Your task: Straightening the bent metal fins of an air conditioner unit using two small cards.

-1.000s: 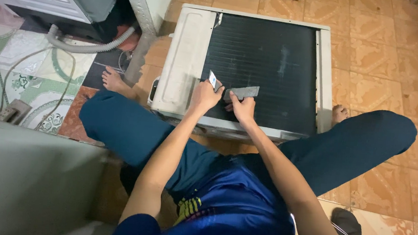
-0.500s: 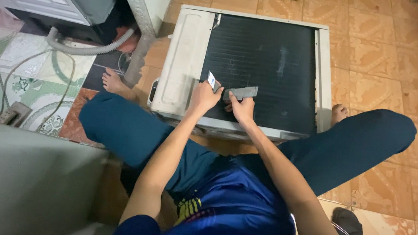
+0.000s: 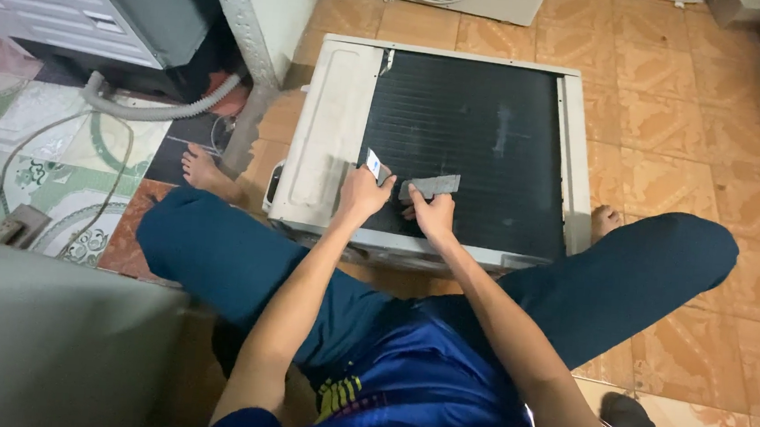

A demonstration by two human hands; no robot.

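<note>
Orange tile floor (image 3: 694,130), person sitting cross-legged w/ an AC unit (image 3: 332,137) lying flat in front, dark fin grille (image 3: 489,96) facing up. Right hand (image 3: 431,216) pinches a flat grey strip (image 3: 432,185) btwn thumb & fingers, strip sticks out past the fingertips, resting on the grille. Left hand (image 3: 361,196) closed on a small white-blue piece (image 3: 373,161) poking up above its fingers, right by the grille's left edge. Grey hose (image 3: 158,110) off to the left.
</note>
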